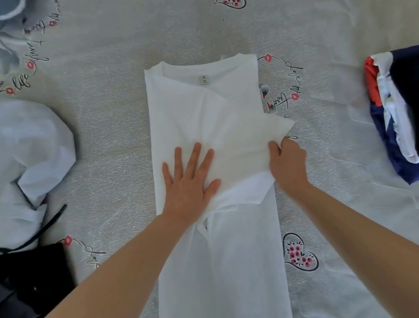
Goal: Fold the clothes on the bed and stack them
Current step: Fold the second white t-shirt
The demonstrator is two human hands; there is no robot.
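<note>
— Where's the white T-shirt (209,138)?
— Centre of the bed (114,121), collar toward 12 o'clock, both sides folded in to a long strip.
— And the hands?
— Left hand (190,180) lies flat on it, fingers spread wide; right hand (288,163), at 3 o'clock of it, pinches the sleeve (260,141) edge.
— Anything else?
— Folded stack (407,113) at 3 o'clock — crumpled white garment (18,155) at 9.

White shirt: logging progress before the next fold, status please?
Left hand flat, pressing white shirt. Right hand pinching the folded-in sleeve at the shirt's right edge. Folded stack waits at right. Nothing in the way.
</note>
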